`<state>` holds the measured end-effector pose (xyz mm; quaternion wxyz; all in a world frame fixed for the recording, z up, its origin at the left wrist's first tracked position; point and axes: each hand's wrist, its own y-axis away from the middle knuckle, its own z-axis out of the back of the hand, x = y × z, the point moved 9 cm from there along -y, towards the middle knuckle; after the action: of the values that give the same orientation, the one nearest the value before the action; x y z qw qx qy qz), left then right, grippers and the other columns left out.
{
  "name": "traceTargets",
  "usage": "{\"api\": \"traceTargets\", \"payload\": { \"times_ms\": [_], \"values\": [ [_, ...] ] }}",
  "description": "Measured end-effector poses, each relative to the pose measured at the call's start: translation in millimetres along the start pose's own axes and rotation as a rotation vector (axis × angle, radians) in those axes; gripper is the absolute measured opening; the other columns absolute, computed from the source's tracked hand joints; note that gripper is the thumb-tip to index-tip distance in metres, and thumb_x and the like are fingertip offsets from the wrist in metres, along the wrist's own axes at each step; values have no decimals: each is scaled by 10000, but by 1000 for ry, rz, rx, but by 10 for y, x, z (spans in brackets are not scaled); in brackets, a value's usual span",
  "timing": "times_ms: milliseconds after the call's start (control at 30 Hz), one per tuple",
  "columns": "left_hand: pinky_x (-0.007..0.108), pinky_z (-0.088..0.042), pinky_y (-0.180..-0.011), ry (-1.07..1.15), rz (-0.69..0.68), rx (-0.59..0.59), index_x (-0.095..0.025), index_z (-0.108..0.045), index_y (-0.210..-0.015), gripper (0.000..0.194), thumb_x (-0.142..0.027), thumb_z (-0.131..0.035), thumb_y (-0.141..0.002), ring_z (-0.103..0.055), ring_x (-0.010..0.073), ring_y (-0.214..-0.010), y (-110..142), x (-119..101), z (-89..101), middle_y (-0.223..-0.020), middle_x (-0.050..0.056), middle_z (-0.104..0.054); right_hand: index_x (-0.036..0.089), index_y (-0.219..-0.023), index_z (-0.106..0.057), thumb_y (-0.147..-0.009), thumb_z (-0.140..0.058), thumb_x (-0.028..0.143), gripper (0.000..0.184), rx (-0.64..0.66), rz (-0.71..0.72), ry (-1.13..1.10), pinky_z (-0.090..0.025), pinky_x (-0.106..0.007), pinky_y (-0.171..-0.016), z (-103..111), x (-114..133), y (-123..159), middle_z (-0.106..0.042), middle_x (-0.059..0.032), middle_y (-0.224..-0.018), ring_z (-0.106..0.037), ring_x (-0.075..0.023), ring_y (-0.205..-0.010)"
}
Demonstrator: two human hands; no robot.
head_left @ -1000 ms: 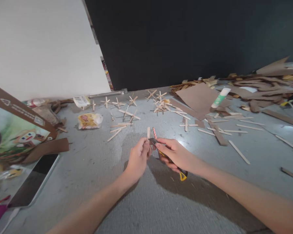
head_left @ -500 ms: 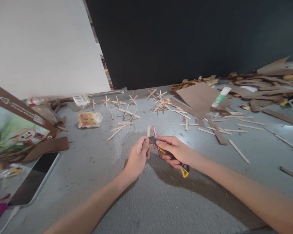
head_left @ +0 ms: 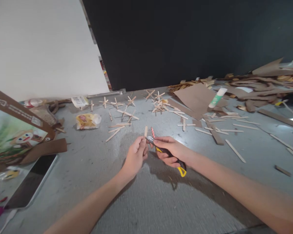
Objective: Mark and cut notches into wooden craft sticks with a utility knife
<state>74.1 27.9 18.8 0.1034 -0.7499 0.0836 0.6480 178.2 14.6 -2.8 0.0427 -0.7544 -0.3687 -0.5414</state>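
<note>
My left hand (head_left: 136, 152) is closed on a wooden craft stick (head_left: 146, 131), whose rounded end points up out of the fingers. My right hand (head_left: 170, 152) grips a black and yellow utility knife (head_left: 181, 169), with the thumb along its front end. The knife's silver tip (head_left: 150, 139) meets the stick just above my left fingers; whether it cuts in is too small to tell. A thin pink-striped stick (head_left: 152, 132) rises just behind the knife tip, its lower end hidden by my right hand.
Crossed craft sticks (head_left: 130, 101) stand at the back, with loose sticks (head_left: 235, 151) to the right. A glue stick (head_left: 217, 97) lies on cardboard (head_left: 194, 97). Leftward are a wrapped snack (head_left: 88, 121), a phone (head_left: 33, 182) and a printed box (head_left: 19, 126). A black panel (head_left: 185, 39) rises behind.
The knife's front end has turned slightly, so its silver tip now catches light against the craft stick. Both hands keep their grips. The whole view has shifted a little.
</note>
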Motion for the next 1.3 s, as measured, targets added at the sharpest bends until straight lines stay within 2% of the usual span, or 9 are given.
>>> {"api": "traceTargets", "payload": {
  "times_ms": [233, 367, 467, 567, 733, 900, 1100, 1300],
  "values": [
    [178, -201, -435, 78, 25, 37, -182, -544, -811, 519, -685, -652, -881, -244, 50, -471, -5, 8, -22, -594, -98, -307, 244, -1008, -531, -890, -697, 544, 363, 42, 20, -23, -224, -178, -269, -34, 11, -14, -445, 126, -516, -223, -41, -300],
    [173, -211, -427, 82, 17, -9, -190, -550, -858, 506, -683, -663, -872, -250, 51, -455, -9, -15, 2, -584, -105, -315, 241, -1010, -526, -926, -655, 565, 359, -12, 118, 96, -274, -179, -278, -33, 133, 36, -438, 124, -533, -263, -45, -312],
    [178, -239, -425, -8, 2, -97, -198, -557, -919, 465, -660, -615, -913, -294, 58, -445, 8, -23, 67, -591, -97, -371, 237, -1015, -533, -965, -604, 574, 348, -86, 199, 253, -315, -180, -296, -17, 228, 100, -432, 122, -546, -303, -47, -317],
    [191, -277, -428, -151, -32, -139, -205, -547, -923, 423, -626, -546, -961, -342, 68, -445, 40, -55, 93, -607, -78, -453, 237, -1001, -539, -994, -564, 556, 320, -124, 206, 384, -318, -181, -307, -22, 239, 140, -444, 114, -557, -326, -46, -312],
    [208, -323, -470, -367, -103, -124, -211, -513, -865, 362, -528, -456, -1029, -402, 68, -450, 79, -114, 68, -654, -44, -556, 238, -970, -519, -1026, -500, 523, 291, -142, 206, 457, -311, -189, -303, -41, 228, 160, -431, 110, -555, -340, -52, -308],
    [212, -346, -497, -433, -121, -114, -218, -512, -887, 323, -476, -412, -1054, -428, 80, -472, 102, -120, 62, -681, -31, -601, 239, -962, -515, -1045, -467, 500, 278, -137, 233, 509, -308, -194, -306, -68, 245, 181, -445, 105, -565, -365, -56, -303],
    [235, -404, -580, -603, -194, -128, -217, -542, -943, 230, -377, -419, -1052, -595, 126, -603, 137, -173, 49, -778, 21, -689, 241, -914, -496, -1070, -411, 407, 243, -197, 254, 584, -280, -191, -293, -92, 270, 206, -445, 104, -545, -357, -57, -284],
    [280, -454, -633, -767, -136, -143, -228, -562, -983, 145, -273, -431, -1022, -699, 201, -724, 147, -103, 66, -868, 73, -743, 250, -864, -488, -1056, -431, 349, 224, -272, 259, 671, -291, -197, -279, -97, 277, 223, -416, 107, -484, -371, -77, -274]
  ]
}}
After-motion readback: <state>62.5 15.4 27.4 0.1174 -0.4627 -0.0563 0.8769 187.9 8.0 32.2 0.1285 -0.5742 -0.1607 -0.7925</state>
